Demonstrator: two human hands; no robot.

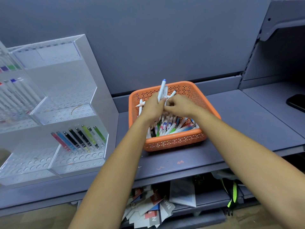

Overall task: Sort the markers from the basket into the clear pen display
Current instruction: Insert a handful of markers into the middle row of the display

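An orange perforated basket sits on the grey shelf, filled with several white markers with coloured caps. Over it, my left hand grips a small bunch of white markers that stick upward, the tallest with a blue cap. My right hand meets it from the right, its fingers curled and pinching a white marker with a dark tip. The clear pen display stands at the left, tiered, with several coloured markers standing in its lower front tier.
A dark phone lies on the shelf at the far right. Below the shelf lie scattered cards and booklets and a black bag with neon-green straps. A grey back panel rises behind the basket.
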